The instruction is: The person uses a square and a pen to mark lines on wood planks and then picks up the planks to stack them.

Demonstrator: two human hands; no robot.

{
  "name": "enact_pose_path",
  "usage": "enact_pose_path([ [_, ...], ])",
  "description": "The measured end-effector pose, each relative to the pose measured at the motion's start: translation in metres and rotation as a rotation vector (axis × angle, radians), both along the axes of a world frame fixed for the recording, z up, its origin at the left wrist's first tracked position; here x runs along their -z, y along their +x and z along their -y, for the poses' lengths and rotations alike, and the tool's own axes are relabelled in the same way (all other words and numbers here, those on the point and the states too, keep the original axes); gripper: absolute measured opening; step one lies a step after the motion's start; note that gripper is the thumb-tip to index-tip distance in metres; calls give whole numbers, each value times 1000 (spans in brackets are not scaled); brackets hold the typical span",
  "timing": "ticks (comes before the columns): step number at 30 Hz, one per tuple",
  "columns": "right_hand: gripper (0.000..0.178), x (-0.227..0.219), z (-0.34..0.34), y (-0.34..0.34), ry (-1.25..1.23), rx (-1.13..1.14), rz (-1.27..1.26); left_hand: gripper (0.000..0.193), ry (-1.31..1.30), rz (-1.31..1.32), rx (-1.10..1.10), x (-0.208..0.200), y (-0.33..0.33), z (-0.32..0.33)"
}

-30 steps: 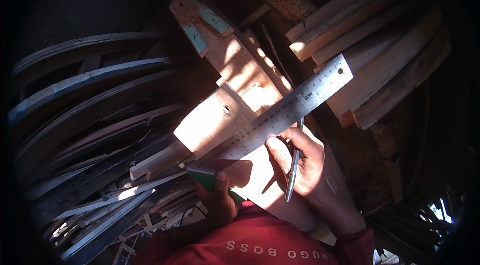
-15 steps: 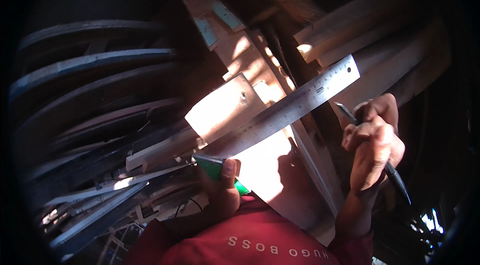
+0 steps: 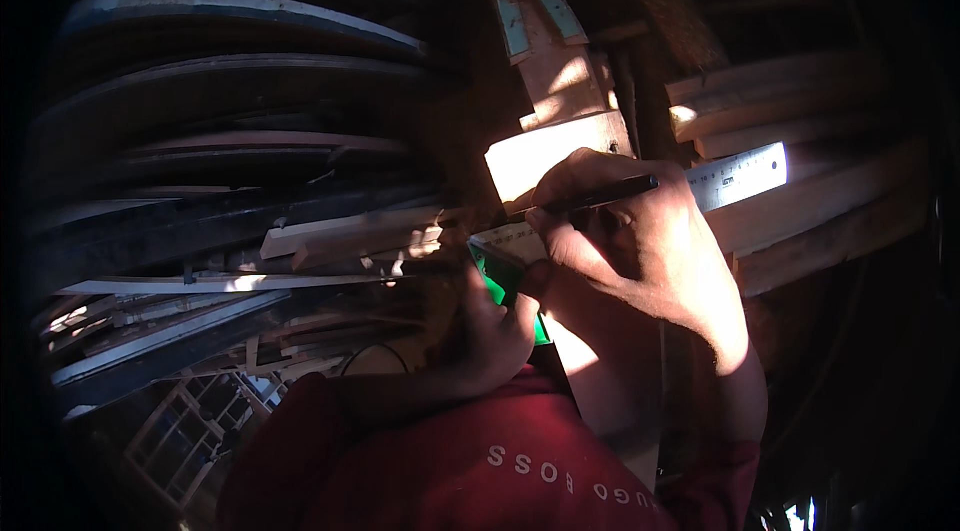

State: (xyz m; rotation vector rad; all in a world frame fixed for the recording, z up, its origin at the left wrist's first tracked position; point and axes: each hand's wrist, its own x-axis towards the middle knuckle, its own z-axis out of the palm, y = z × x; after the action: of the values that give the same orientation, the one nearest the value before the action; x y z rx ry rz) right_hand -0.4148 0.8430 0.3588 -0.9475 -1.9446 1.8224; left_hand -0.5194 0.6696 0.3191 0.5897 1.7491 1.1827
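Stacks of long wooden slats fill the dim space at the left, and more boards lie at the upper right. Between them a pale wooden plank runs toward the person, partly sunlit. A steel ruler lies across it, its far end catching the light. The right hand is closed around a dark pen, tip near the ruler's lower edge. The left hand grips the ruler's green handle against the plank.
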Motion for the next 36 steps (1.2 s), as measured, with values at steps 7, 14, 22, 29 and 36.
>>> enact_pose_path([
  [7,8,-2,0,1,120,1,10,36,12,31,-19,0,4,-3],
  [14,10,-23,-22,29,194,156,202,51,-73,114,-69,5,2,13],
  [22,14,-22,-15,7,354,25,192,31,-23,83,-70,-2,3,-3],
  [29,12,-17,-6,-17,194,-5,101,35,51,-71,-10,9,2,8],
  [36,16,-4,-17,55,388,191,196,41,-215,72,-27,10,4,22],
])
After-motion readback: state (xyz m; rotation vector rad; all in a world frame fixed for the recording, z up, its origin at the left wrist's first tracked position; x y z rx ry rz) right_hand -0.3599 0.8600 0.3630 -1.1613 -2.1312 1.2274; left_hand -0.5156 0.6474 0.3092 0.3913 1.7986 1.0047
